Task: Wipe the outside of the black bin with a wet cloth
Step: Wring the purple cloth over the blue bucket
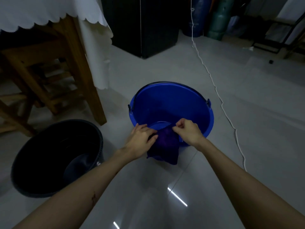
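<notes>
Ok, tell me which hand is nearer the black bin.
Left. The left hand grips the cloth just right of the black bin; the right hand is farther right.

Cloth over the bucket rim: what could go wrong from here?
The cloth hangs outside the blue bucket, so if wet it may drip onto the glossy floor. Both hands, left hand and right hand, pull near the rim, which might tip the bucket. The white cord beside it could snag.
</notes>
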A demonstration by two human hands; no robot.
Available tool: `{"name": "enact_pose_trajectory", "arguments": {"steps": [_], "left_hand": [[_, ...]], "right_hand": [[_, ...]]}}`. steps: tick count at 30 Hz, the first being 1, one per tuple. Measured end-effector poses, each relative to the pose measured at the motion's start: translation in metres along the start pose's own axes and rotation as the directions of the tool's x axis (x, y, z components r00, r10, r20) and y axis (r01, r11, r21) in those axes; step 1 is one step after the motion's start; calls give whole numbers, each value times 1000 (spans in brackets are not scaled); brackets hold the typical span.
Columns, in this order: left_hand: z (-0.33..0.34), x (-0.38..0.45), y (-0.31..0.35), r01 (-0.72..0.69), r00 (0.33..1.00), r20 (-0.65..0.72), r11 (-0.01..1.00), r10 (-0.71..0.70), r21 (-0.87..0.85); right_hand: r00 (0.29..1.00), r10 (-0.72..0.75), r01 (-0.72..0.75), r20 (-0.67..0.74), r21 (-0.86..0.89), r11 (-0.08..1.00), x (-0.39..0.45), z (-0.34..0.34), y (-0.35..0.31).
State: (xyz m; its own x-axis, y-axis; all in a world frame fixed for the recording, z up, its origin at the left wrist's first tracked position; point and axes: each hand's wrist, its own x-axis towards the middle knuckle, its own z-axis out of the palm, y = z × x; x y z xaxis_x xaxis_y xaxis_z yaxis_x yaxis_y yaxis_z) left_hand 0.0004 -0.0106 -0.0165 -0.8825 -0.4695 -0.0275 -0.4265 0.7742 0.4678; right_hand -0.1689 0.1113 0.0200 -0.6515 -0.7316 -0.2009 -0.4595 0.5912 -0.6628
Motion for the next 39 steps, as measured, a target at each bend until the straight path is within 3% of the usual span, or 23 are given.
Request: {"name": "enact_pose_trajectory", "arguments": {"steps": [6, 10, 17, 21, 27, 32, 39], "left_hand": [[-48, -14, 13, 41, 999, -29, 989, -45, -142], [-89, -31, 22, 54, 996, 82, 992, -45, -112], [-156, -98, 53, 30, 990, -118, 936, -76, -351], [-203, -149, 73, 33, 976, -184, 919, -114, -393], [-244, -210, 73, 108, 923, -315, 937, -219, -333], [-245, -239, 40, 218, 903, -305, 933, -304, -285], [-224, -218, -10, 334, 762, -321, 766, -562, -549]], "right_hand": [[964, -249, 239, 94, 110, 965, -32, -28, -41], [929, -361, 351, 83, 113, 930, -60, -50, -70], [872, -489, 485, 11, 117, 867, -121, -86, -115], [870, -494, 490, -8, 128, 862, -157, -87, -142], [876, -477, 460, 79, 167, 872, -190, -57, -182], [850, -498, 466, 172, 196, 863, -198, -19, -210], [816, -533, 493, 223, 210, 844, -144, 48, -219]]}}
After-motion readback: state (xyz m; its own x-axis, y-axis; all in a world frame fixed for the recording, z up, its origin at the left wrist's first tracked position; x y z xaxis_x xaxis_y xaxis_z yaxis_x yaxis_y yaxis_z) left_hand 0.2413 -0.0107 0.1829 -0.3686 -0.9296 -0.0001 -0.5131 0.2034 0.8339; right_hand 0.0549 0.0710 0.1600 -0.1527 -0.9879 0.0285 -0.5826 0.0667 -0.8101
